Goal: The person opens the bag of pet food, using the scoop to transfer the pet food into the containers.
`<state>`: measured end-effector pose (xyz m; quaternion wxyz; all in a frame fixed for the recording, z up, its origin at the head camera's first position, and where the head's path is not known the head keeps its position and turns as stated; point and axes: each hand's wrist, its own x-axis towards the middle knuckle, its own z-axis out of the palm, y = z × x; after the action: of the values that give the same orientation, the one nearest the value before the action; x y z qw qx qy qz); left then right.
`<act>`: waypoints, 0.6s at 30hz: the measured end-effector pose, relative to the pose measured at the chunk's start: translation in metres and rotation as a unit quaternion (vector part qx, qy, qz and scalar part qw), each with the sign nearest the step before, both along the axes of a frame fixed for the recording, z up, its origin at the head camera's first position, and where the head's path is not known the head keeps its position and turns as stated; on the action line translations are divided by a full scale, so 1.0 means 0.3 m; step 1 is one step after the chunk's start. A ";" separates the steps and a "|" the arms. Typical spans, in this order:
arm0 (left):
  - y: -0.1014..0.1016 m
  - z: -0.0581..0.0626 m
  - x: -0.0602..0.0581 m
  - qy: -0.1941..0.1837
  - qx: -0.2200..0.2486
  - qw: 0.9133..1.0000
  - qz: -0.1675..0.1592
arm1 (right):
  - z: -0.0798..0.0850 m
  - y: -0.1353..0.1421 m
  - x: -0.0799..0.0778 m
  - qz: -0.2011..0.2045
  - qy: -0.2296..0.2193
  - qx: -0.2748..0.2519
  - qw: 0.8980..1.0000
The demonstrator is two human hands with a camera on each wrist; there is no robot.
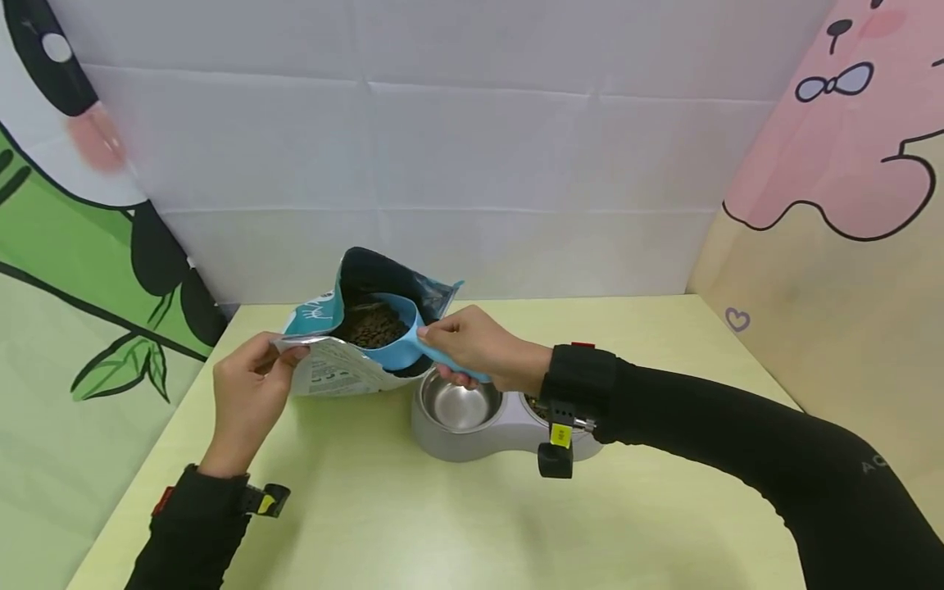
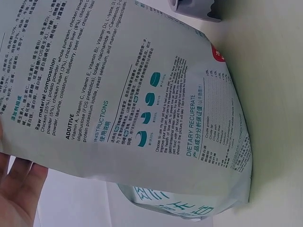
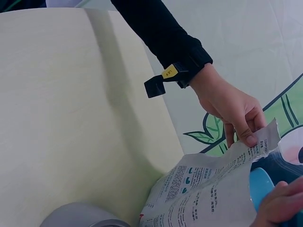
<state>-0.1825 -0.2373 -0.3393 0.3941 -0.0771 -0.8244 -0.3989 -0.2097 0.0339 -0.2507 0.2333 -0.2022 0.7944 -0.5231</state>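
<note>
In the head view a pet food bag (image 1: 335, 373) stands tilted with its mouth wide apart. My left hand (image 1: 251, 393) pinches the near left edge of that mouth between thumb and fingers. A blue scoop (image 1: 398, 352) filled with brown kibble (image 1: 372, 325) is within the bag's mouth, and my right hand (image 1: 487, 344) grips its handle. Printed text covers the bag's back panel (image 2: 118, 94) in the left wrist view. The right wrist view shows the left thumb pressing the bag's rim, with part of the scoop (image 3: 260, 187) beside it.
Just right of the bag stands a grey double pet bowl (image 1: 472, 438) with a metal dish (image 1: 460, 407); its right dish is partly hidden by my right wrist and holds something. A pale yellow table (image 1: 413, 524) lies beneath, with a white backdrop (image 1: 472, 164) behind it.
</note>
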 end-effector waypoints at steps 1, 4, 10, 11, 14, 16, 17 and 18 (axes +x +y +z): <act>0.000 0.000 -0.001 0.000 0.001 1.000 0.001 | 0.001 0.003 0.000 -0.002 0.000 -0.001 1.000; 0.001 0.001 -0.003 -0.002 0.000 1.000 0.004 | 0.003 0.012 -0.002 -0.010 -0.002 -0.006 1.000; 0.000 0.001 -0.002 -0.007 0.003 1.000 0.008 | 0.009 0.031 -0.009 -0.005 0.006 -0.002 1.000; 0.000 0.002 -0.003 -0.007 0.003 1.000 0.008 | 0.009 0.034 -0.011 -0.002 0.008 -0.001 1.000; -0.001 0.002 -0.006 -0.005 0.003 1.000 0.006 | 0.012 0.043 -0.014 0.004 0.011 -0.003 1.000; -0.001 0.003 -0.007 -0.003 0.002 1.000 0.006 | 0.015 0.050 -0.015 0.007 0.010 -0.006 1.000; -0.001 0.003 -0.008 -0.002 0.002 1.000 0.006 | 0.016 0.053 -0.016 0.008 0.009 -0.008 1.000; -0.001 0.003 -0.009 -0.002 0.002 1.000 0.005 | 0.017 0.056 -0.017 0.010 0.010 -0.009 1.000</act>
<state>-0.1853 -0.2377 -0.3382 0.3945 -0.0713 -0.8246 -0.3990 -0.2149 0.0506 -0.2456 0.2288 -0.2170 0.7897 -0.5262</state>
